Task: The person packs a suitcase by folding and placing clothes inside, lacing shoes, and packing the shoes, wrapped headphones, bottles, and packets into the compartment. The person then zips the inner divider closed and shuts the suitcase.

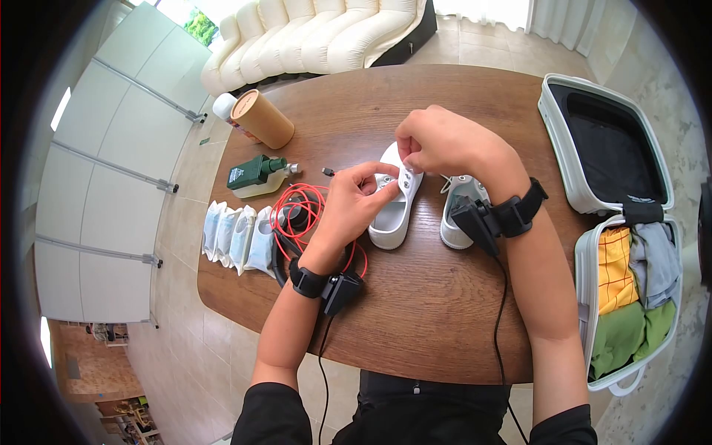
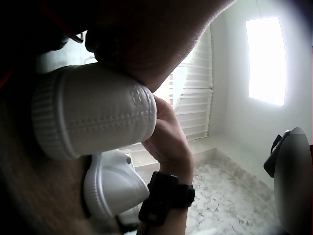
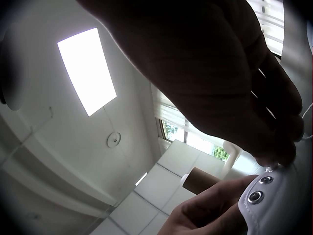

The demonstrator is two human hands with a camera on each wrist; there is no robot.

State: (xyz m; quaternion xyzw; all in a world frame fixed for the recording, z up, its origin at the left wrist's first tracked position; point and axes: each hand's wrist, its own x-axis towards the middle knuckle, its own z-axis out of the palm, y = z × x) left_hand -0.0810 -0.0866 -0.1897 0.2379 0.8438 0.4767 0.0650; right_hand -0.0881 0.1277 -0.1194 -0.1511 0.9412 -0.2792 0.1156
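Note:
A white shoe [image 1: 389, 228] with metal eyelets stands on the table, heel towards me. My left hand [image 1: 350, 202] is at its left side, thumb and index finger pinching the eyelet flap [image 3: 256, 215]. Over the upper eyelets, my right hand [image 1: 445, 139] pinches a bit of white shoelace [image 3: 272, 167] between curled fingertips; most of that lace is hidden by the fingers. A second white shoe [image 1: 454, 236] stands to the right, partly covered by the right wrist's camera. In the left wrist view, the first shoe's stitched heel [image 2: 105, 110] fills the near side.
Left on the wooden table [image 1: 415, 311] lie a red cable [image 1: 300, 215], black headphones [image 1: 279, 259], several wrapped packs [image 1: 241, 236] and a green bottle [image 1: 252, 172]. Behind them stands a cardboard tube [image 1: 263, 120]. An open suitcase [image 1: 582, 297] with folded clothes is at right.

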